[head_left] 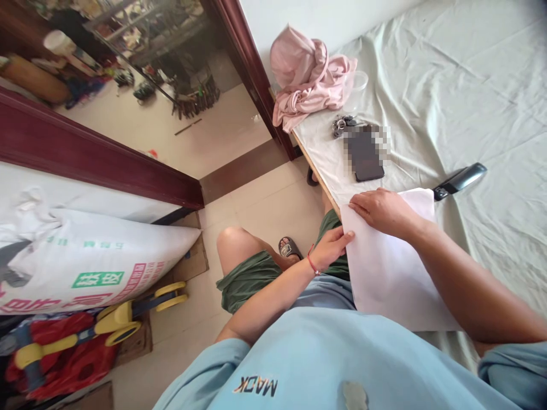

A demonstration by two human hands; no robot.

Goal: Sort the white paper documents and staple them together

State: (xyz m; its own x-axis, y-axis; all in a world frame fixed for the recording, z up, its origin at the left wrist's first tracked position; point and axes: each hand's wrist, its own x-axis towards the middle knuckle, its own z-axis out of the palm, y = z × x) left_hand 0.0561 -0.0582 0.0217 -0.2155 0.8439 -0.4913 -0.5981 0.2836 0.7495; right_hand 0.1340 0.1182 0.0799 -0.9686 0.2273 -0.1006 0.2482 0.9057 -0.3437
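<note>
A white sheet of paper [384, 279] lies over the near edge of the cloth-covered surface and reaches toward my lap. My left hand [330, 249], a red string at its wrist, pinches the left edge of the sheet, thumb on top and fingers mostly hidden beneath. Just above it, my right hand [380, 210] rests on the sheet's upper left part, fingers close together and bent at the edge; its thumb is hidden. The right forearm crosses over the paper. A glossy black elongated object [460, 180] lies touching or close to the sheet's upper right corner.
A dark phone [365, 155], keys [342, 126], a clear plastic cup [356, 91] and a crumpled pink cloth [307, 74] lie on the pale bedsheet [482, 85]. Leftward stand a doorway, a large white sack [98, 256] and a yellow wheeled toy [123, 319].
</note>
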